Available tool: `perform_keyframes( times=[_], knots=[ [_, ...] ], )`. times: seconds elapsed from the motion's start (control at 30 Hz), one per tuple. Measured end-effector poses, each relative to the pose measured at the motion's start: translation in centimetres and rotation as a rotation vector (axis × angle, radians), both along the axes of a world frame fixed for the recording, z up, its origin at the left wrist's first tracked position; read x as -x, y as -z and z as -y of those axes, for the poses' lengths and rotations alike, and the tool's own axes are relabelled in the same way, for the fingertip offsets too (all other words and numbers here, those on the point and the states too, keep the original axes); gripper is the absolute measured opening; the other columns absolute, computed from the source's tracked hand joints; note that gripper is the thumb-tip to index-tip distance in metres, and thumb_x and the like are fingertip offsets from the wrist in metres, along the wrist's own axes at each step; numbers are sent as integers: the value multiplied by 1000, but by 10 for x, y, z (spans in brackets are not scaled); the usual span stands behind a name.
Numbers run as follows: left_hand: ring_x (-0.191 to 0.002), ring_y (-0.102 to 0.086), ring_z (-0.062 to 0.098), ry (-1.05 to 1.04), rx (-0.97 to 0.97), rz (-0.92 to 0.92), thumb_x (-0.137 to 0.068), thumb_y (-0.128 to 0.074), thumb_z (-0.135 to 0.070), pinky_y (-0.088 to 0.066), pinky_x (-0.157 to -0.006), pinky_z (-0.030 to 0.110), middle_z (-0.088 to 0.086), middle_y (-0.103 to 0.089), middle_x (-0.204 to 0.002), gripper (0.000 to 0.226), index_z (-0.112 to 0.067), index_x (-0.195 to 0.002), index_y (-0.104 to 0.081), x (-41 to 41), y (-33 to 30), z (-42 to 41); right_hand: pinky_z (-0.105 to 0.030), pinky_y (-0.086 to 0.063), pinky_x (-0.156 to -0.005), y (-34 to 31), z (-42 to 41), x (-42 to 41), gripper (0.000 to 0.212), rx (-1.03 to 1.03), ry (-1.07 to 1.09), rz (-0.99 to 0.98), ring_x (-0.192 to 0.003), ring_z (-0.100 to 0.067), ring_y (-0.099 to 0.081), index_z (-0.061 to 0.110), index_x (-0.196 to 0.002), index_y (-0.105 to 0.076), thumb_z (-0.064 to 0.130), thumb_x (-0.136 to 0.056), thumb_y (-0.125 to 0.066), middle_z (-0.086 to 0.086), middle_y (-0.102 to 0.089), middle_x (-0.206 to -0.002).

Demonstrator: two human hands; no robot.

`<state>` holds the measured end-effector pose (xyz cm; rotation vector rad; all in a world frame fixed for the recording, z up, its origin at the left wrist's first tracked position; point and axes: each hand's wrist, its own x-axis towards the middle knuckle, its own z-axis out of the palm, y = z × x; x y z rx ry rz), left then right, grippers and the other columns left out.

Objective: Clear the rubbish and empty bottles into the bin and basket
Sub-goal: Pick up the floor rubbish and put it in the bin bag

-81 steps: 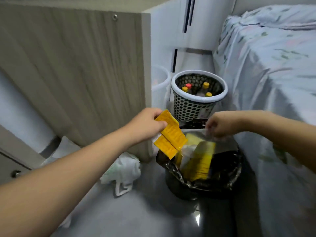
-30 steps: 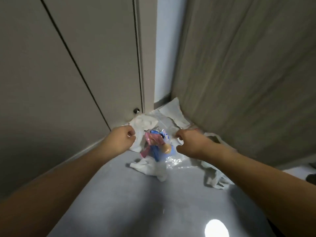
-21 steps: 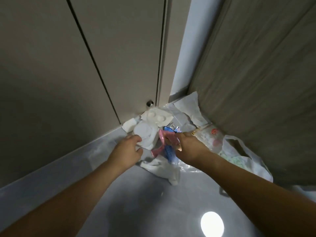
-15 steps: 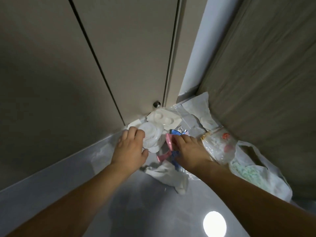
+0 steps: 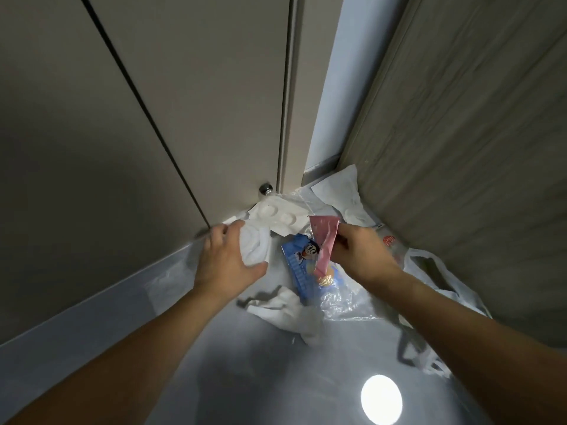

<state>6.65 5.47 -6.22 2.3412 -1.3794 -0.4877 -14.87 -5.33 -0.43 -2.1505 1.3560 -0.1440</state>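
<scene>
A heap of rubbish lies on the grey floor in the corner between a door and a wooden cabinet side. My left hand (image 5: pixel 228 259) curls around a white moulded plastic tray (image 5: pixel 256 245) at the left of the heap. My right hand (image 5: pixel 357 253) pinches a pink wrapper (image 5: pixel 323 240) lifted above a blue snack packet (image 5: pixel 302 265) printed with a cartoon penguin. Clear plastic film (image 5: pixel 343 299) and a crumpled white tissue (image 5: pixel 285 308) lie below the packet. The bin and basket are out of view.
A second white blister tray (image 5: pixel 280 214) and white paper (image 5: pixel 340 188) lie deeper in the corner. A white carrier bag (image 5: pixel 435 271) sits by the wooden cabinet side (image 5: pixel 460 133). The door (image 5: pixel 184 102) has a metal stopper (image 5: pixel 265 189) at its base. A lamp reflection (image 5: pixel 381 399) shines on the floor.
I turned from the bin to the corner heap. My right hand has taken the pink wrapper and raised it. My left hand has closed around the white moulded tray.
</scene>
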Motion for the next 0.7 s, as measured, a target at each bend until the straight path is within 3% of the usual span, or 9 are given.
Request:
perform_keyframes(
  times=[0.1,0.17,0.27,0.37,0.5,0.57,0.63,0.7],
  knots=[
    [-118,-42,19,-196,39,-344,-63,-82,-46,-42,-100,38,1,-34,-134,85,-30,-134,-37,2,-21,-7,-33,-49,-63,-34,-3,11,13,-56,-17,27,-68,-22,-61,14,-76,-64,20,-84,-56,-2,-66,-72],
    [-112,-52,19,-328,57,-713,-63,-81,-49,-49,-94,43,2,-46,-131,78,-27,-127,-44,1,-41,-7,-30,-47,-61,-57,-7,21,15,-85,-34,4,-66,-18,-58,17,-69,-60,18,-84,-55,0,-65,-70],
    [-94,-66,23,-274,-2,-1193,-72,-73,-49,-56,-73,39,8,-65,-115,63,-19,-124,-53,10,-82,-5,-22,-37,-56,-90,-11,41,21,-85,-62,-87,-66,-15,-53,21,-65,-55,14,-85,-52,6,-57,-65],
    [-82,-66,20,-112,16,-1242,-75,-69,-46,-55,-64,32,6,-67,-101,58,-16,-123,-57,38,-126,3,-26,-37,-58,-125,-14,71,20,-59,-85,-182,-71,-18,-53,18,-68,-54,12,-87,-51,1,-56,-71],
    [-82,-65,21,96,28,-1253,-68,-71,-43,-55,-69,37,6,-65,-99,51,-20,-112,-59,96,-186,18,-26,-40,-59,-171,-21,127,26,-93,-42,-260,-65,-17,-52,20,-60,-50,9,-84,-54,4,-53,-63],
    [-83,-65,21,204,23,-1242,-68,-72,-42,-56,-72,40,5,-64,-97,56,-20,-117,-57,130,-214,23,-29,-46,-61,-187,-27,160,18,-134,-13,-308,-64,-20,-57,13,-69,-60,7,-84,-52,-5,-61,-67],
    [-89,-64,23,324,15,-1234,-64,-75,-43,-55,-80,46,5,-64,-98,64,-21,-121,-57,164,-239,26,-28,-51,-59,-201,-34,193,18,-197,21,-330,-64,-21,-62,6,-87,-67,7,-85,-49,-14,-69,-83],
    [-84,-64,19,432,3,-1236,-65,-74,-41,-54,-78,45,2,-64,-93,57,-22,-118,-58,201,-262,25,-27,-55,-61,-215,-43,229,22,-249,64,-344,-71,-23,-67,8,-99,-68,9,-87,-49,-15,-70,-93]
  ],
)
